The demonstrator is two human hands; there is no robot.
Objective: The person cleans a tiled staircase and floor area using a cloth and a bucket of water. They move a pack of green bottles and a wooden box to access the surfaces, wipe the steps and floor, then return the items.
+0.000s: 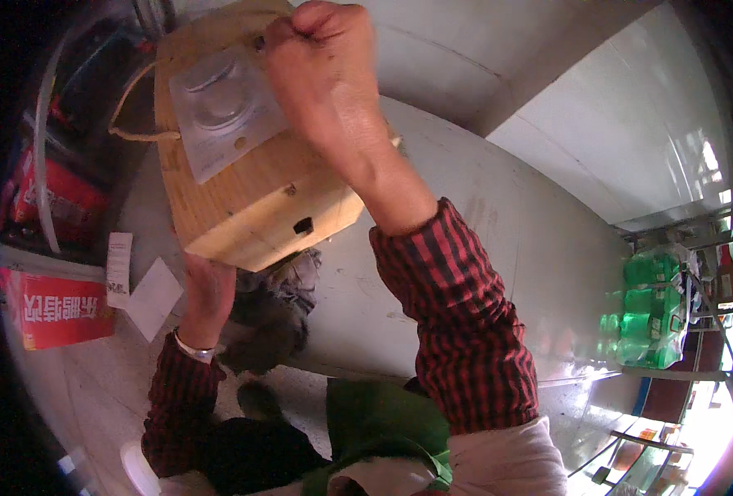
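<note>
A light wooden box with a small dark hole in one end face is held up, tilted, at the upper left. On its broad face lies a clear plastic piece with a round raised shape. A thin cord loop sticks out from its left side. My left hand grips the box from below, its fingers hidden behind the wood. Curled at the upper right edge of the box is my right hand. Its fingertips are hidden, so whether it pinches something is unclear.
A grey-white tabletop spreads beneath the box. On it lies a crumpled dark cloth or bag. Paper slips and a red printed carton are at left. A wrapped pack of green bottles stands at right, near shelving.
</note>
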